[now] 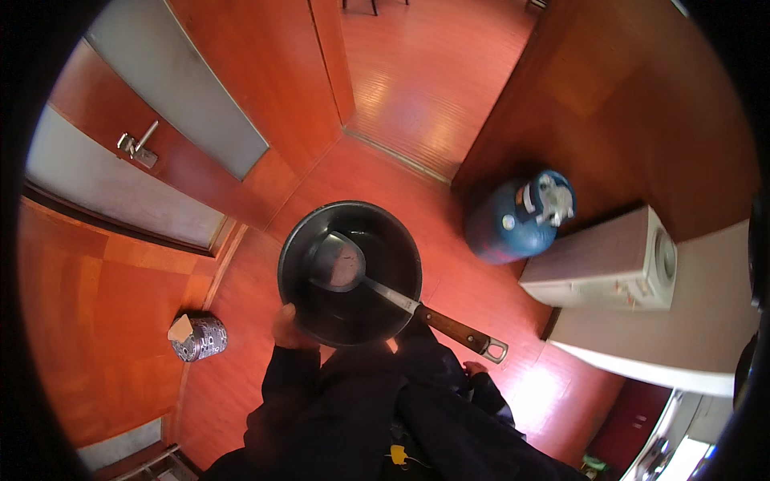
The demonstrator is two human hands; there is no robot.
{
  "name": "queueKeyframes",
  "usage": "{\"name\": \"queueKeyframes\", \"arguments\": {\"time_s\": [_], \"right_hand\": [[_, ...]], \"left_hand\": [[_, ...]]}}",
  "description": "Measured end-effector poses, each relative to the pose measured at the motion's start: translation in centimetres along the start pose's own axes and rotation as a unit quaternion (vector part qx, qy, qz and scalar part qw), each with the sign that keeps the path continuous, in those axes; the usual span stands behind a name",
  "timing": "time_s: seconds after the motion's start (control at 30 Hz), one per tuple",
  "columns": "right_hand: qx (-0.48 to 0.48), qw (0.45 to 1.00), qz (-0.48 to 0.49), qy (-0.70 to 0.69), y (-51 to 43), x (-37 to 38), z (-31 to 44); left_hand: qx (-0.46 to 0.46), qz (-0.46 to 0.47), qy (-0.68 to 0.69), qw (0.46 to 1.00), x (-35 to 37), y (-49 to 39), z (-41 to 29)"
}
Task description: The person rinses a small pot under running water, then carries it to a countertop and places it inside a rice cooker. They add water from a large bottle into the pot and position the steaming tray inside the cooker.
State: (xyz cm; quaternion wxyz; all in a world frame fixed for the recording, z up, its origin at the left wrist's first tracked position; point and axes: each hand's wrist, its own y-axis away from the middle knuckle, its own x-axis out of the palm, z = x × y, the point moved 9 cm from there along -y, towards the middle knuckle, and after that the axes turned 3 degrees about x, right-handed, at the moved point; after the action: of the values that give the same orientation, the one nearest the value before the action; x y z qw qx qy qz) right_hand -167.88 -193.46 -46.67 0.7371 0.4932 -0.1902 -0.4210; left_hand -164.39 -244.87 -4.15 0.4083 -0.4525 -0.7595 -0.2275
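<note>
My left hand (290,329) grips the lower left rim of a dark, round cooking pot (391,246), held in front of my body. Inside it lies a metal wok turner (343,264), its broad blade resting in the bowl. The turner's brown wooden handle (452,329) sticks out over the lower right rim and ends in a metal hanging loop. My right hand (475,368) hangs low at my side, below the handle and apart from the pot; its fingers are too small and partly hidden to read.
A blue gas cylinder (511,222) stands right of the pot, beside a white boxy appliance (589,264). At left, a patterned bin (207,338) sits by the wooden wall, below a door (174,156) with frosted panels. Ahead, a doorway threshold (397,157) crosses the reddish floor.
</note>
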Motion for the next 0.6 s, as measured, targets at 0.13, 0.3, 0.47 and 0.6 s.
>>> {"name": "queueKeyframes", "arguments": {"time_s": [0.13, 0.3, 0.47, 0.6], "right_hand": [[0.107, 0.969, 0.009, -0.224, -3.4, -3.6, 15.0], [-0.045, 0.979, 0.000, -0.200, -7.8, -6.8, 31.0], [0.232, 0.941, -0.027, -0.243, -14.1, -2.1, 30.8], [0.042, 0.970, 0.071, 0.230, -16.2, 4.1, 35.5]], "left_hand": [[0.022, -0.052, 0.010, 0.998, -0.3, -7.7, -0.3], [0.022, -0.091, 0.004, 0.996, -4.7, -19.7, -0.6], [0.004, -0.085, 0.020, 0.996, -8.7, -33.5, -1.9], [-0.031, -0.039, 0.054, 0.997, -8.1, -44.8, -2.9]]}}
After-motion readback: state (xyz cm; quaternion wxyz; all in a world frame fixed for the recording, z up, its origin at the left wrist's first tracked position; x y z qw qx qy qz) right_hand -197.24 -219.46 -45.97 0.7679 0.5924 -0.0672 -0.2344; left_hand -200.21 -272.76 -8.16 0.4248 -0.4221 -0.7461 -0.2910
